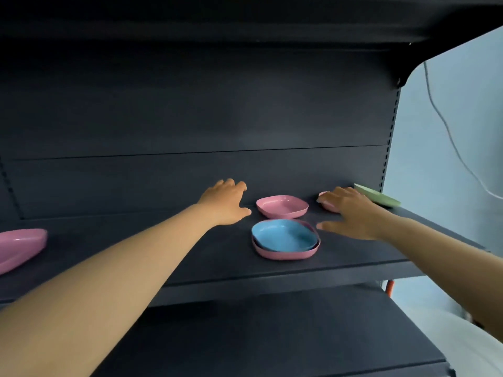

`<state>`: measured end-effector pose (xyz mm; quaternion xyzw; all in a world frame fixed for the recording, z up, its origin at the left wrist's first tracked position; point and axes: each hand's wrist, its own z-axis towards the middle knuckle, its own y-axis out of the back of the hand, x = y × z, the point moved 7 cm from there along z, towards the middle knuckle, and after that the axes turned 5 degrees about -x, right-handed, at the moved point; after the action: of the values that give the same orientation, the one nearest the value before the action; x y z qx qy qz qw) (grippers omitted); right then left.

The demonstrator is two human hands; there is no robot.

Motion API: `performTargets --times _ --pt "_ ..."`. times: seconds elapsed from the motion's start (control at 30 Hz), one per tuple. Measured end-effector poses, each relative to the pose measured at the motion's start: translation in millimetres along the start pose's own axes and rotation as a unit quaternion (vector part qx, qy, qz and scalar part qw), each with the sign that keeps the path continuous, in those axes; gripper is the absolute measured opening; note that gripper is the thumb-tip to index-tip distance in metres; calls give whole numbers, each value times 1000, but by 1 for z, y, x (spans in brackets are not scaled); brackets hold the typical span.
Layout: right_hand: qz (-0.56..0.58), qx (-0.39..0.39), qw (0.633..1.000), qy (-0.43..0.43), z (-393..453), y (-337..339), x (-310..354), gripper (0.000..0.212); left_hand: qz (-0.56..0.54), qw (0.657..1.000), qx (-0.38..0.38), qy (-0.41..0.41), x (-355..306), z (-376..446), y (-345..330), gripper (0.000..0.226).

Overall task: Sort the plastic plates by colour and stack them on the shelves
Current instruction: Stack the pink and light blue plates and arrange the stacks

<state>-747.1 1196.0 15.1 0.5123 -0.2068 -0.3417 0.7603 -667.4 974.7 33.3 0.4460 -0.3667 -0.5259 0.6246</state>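
Five plates show on the shelf (190,257); a blue plate (284,235) sits nested in a pink one (285,254) at centre frame, a lone pink plate (283,205) lies just behind them, another pink plate (328,204) is half hidden under the right hand (351,210) at right of centre, a green plate (381,197) lies tilted at the far right, and a fifth, pink (20,247), lies at the left edge; the left hand (224,201) hovers just left of the lone pink plate, fingers loosely spread and holding nothing; the right hand's fingers are also apart, reaching over the hidden pink plate, and whether they touch it I cannot tell.

My judgement is that the sorting is barely begun, since blue lies on pink; to do this step well, lift the blue plate clear first and set it on a bare stretch of shelf, then gather the pinks one into another so rims seat flat; pinch each by its rim, thumb inside, as the shallow plastic looks light and likely to skid on the dark shelf if pushed; the green plate near the end may tip off if nudged.
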Motion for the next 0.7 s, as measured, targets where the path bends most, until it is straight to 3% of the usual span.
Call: performTargets --times 0.33,0.7 --pt "94 -2 993 -75 63 -7 -196 57 -89 993 48 62 -65 141 -48 65" --pt "260 61 922 -280 92 -88 -316 75 -65 950 243 186 -13 175 -144 112"
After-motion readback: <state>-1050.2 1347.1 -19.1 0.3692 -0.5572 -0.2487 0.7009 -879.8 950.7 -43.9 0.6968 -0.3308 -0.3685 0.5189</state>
